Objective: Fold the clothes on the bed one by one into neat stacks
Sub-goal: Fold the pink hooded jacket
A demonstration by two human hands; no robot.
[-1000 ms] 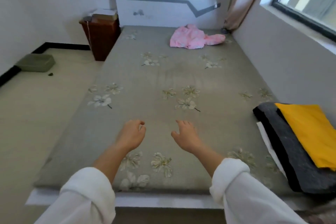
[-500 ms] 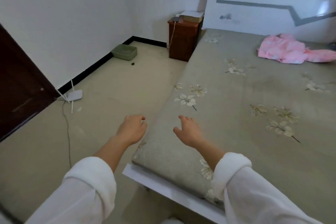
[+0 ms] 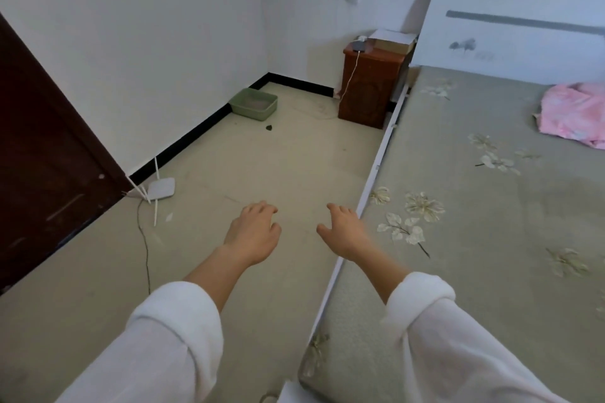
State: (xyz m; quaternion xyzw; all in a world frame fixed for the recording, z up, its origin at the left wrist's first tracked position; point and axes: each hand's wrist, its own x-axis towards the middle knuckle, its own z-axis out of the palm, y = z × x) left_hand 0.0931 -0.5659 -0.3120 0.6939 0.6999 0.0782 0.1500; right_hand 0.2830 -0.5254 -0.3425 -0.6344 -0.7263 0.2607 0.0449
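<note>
**Beside the bed, both hands out and empty**

Over the pale floor (image 3: pixel 262 157) along the bed's long edge, the left hand (image 3: pixel 253 235) hangs palm down, its fingers loosely curled and gripping nothing. The right hand (image 3: pixel 343 232) is level with it and near it, fingers spread and relaxed, also holding nothing. It sits right at the white frame edge of the bed (image 3: pixel 474 271), whose grey-green mattress cover carries a pale flower print. Both forearms come out of rolled white sleeves (image 3: pixel 176 321).

The one piece of clothing in view, a crumpled pink garment (image 3: pixel 573 114), lies unfolded on the far part of the bed near the head wall, well apart from both hands (its right side runs off the picture's edge).

At the head of the bed stands a reddish-brown wooden nightstand (image 3: pixel 370 88) with a white cable hanging down its front. A shallow green plastic tray (image 3: pixel 253 104) sits on the floor in the corner. A flat white router (image 3: pixel 160 188) with thin aerials lies just beside the dark brown door (image 3: pixel 42 157).
</note>
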